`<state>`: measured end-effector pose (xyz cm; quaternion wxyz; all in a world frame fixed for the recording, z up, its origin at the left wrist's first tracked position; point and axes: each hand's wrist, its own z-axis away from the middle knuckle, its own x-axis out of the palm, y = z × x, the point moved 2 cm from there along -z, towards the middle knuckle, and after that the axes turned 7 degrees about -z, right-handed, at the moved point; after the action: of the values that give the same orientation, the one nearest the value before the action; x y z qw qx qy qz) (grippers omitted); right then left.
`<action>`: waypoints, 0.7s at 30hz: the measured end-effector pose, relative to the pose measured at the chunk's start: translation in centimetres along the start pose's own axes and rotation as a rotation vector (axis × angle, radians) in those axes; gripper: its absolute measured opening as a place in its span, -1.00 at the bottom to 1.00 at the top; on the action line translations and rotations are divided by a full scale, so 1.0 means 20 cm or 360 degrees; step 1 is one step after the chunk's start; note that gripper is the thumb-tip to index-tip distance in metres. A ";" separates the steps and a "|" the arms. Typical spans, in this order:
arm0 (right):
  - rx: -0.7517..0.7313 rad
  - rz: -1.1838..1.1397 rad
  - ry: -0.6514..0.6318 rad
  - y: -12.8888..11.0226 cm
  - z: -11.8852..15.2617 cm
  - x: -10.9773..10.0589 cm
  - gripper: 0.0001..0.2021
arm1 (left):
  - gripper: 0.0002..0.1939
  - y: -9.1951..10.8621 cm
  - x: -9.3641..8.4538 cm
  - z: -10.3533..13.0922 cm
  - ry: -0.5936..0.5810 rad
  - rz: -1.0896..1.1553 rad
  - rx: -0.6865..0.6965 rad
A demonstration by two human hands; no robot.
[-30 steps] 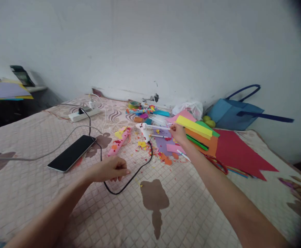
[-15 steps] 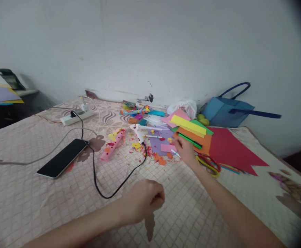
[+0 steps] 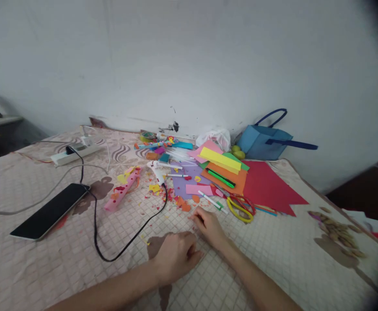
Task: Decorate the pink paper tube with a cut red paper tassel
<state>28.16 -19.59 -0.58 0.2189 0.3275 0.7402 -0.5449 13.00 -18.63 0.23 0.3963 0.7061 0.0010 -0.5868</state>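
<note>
My left hand [image 3: 177,255] hovers low over the tablecloth at the near middle, fingers curled in and thumb against them. Whatever lies inside the fingers is hidden. Just ahead and to the right, my right hand [image 3: 210,225] is closed in a pinch; anything between its fingertips is too small to make out. Beyond the right hand lie a white-and-green pen [image 3: 211,200], yellow-handled scissors [image 3: 240,211] and small orange paper scraps [image 3: 184,204]. A white glue gun [image 3: 157,172] rests among the scraps, its black cord [image 3: 120,255] looping towards me. Left of it lies a pink decorated paper tube [image 3: 123,190].
A black phone or tablet [image 3: 51,211] and a white power strip [image 3: 75,154] lie left. Coloured sheets, including red paper [image 3: 266,183], and a green cutter [image 3: 221,178] lie right. A blue bag [image 3: 262,141] stands by the wall, and peanut-like pods [image 3: 336,231] lie far right.
My right hand has drawn back from the coloured papers towards my left hand, still pinched. The left hand stays curled at the near middle. The view has turned a little right.
</note>
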 end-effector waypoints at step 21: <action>-0.0044 0.0406 0.0451 0.19 -0.04 -0.15 -0.90 | -0.79 0.00 -0.01 0.09 0.0334 -0.0416 0.0508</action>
<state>33.09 -18.86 -0.80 0.1843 0.4890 0.7235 -0.4510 11.38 -19.61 0.37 0.1980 0.8109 0.0406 -0.5492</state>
